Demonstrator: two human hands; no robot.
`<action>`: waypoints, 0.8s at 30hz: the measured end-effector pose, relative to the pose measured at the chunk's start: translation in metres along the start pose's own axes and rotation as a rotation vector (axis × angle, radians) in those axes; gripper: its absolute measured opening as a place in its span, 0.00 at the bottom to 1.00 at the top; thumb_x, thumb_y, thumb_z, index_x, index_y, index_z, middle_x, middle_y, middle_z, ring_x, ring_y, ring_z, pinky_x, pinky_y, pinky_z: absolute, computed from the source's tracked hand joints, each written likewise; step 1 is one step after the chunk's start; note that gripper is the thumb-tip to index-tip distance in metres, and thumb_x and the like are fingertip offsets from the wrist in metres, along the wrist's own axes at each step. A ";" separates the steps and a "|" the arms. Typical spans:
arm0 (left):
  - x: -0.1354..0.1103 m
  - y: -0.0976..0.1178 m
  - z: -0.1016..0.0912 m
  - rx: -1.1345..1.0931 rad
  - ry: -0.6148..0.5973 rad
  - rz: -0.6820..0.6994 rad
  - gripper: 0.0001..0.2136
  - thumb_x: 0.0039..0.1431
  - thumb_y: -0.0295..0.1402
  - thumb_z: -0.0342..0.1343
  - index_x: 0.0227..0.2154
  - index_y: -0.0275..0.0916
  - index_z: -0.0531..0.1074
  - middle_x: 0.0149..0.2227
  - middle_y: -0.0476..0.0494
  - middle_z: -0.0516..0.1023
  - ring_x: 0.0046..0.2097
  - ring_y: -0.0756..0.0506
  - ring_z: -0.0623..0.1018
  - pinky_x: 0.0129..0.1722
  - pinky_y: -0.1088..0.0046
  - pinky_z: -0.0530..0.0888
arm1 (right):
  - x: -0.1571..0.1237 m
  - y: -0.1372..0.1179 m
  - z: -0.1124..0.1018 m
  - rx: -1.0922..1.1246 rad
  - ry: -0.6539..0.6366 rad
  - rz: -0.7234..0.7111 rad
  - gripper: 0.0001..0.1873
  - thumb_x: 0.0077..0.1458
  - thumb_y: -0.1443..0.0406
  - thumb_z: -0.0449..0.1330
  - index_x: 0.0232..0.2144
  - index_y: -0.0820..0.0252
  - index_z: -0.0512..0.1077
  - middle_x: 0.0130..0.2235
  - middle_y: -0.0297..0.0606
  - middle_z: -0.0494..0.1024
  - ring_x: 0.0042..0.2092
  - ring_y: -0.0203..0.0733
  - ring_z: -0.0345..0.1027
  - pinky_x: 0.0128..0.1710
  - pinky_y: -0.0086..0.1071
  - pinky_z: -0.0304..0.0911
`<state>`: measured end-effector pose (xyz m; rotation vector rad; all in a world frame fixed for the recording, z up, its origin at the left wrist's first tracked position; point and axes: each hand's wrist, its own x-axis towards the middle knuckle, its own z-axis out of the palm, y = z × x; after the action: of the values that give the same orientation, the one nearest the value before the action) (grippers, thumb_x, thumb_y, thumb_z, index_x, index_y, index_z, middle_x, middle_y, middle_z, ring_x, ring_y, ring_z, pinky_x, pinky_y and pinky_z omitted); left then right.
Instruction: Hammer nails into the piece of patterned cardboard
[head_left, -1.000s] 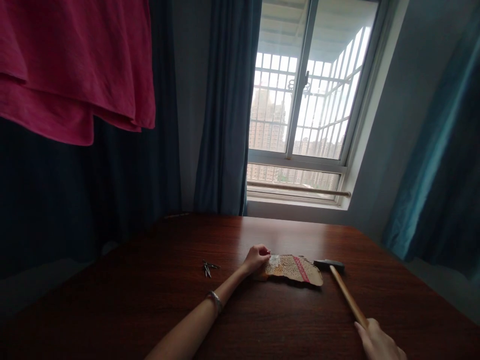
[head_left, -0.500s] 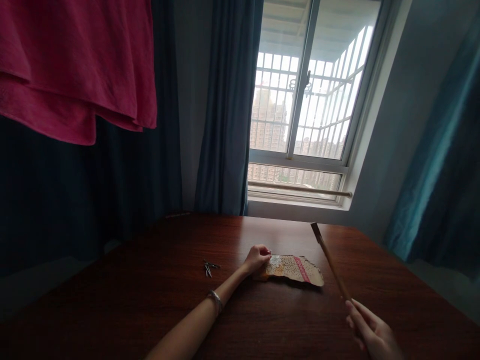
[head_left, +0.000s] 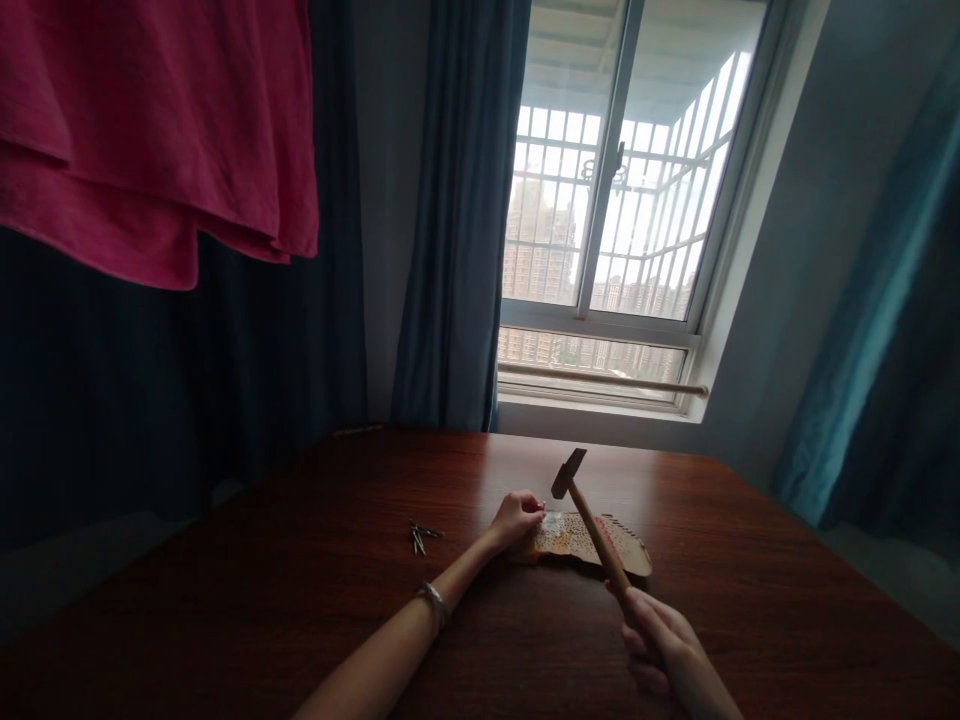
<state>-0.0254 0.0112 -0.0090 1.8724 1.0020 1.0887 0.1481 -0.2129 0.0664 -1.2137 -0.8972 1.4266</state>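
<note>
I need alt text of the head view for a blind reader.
The right hand holds up a dark-headed, wooden-handled hammer; the left hand is at speckled tan cardboard on a reddish wooden table. Slender metal pieces lie further left.

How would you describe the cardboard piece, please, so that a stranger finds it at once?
Below the window is a brown table. On it, by the left hand, lies the cardboard piece. Unlike the slim metal pieces, it is broad, tan and speckled.
</note>
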 end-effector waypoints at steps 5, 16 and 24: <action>0.002 -0.003 0.001 -0.013 -0.007 -0.017 0.10 0.43 0.35 0.57 0.27 0.33 0.73 0.29 0.44 0.77 0.32 0.47 0.75 0.32 0.74 0.69 | -0.003 -0.001 0.009 -0.034 -0.006 -0.001 0.25 0.36 0.44 0.60 0.28 0.57 0.63 0.16 0.22 0.57 0.11 0.21 0.42 0.09 0.18 0.36; 0.000 -0.002 0.002 0.026 0.012 -0.002 0.09 0.44 0.34 0.56 0.27 0.33 0.73 0.27 0.46 0.76 0.31 0.48 0.74 0.31 0.75 0.67 | -0.003 -0.003 0.021 -0.051 0.007 -0.052 0.31 0.38 0.45 0.61 0.39 0.60 0.66 0.14 0.20 0.50 0.13 0.23 0.41 0.10 0.18 0.35; -0.002 0.007 0.000 0.084 0.013 -0.019 0.08 0.45 0.34 0.55 0.24 0.33 0.73 0.25 0.47 0.74 0.29 0.49 0.72 0.30 0.76 0.66 | -0.007 0.000 0.026 -0.053 0.016 -0.073 0.30 0.35 0.47 0.63 0.37 0.62 0.71 0.16 0.22 0.50 0.16 0.25 0.45 0.13 0.19 0.41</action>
<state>-0.0243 0.0068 -0.0035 1.9210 1.0854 1.0635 0.1229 -0.2178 0.0730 -1.2182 -0.9642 1.3402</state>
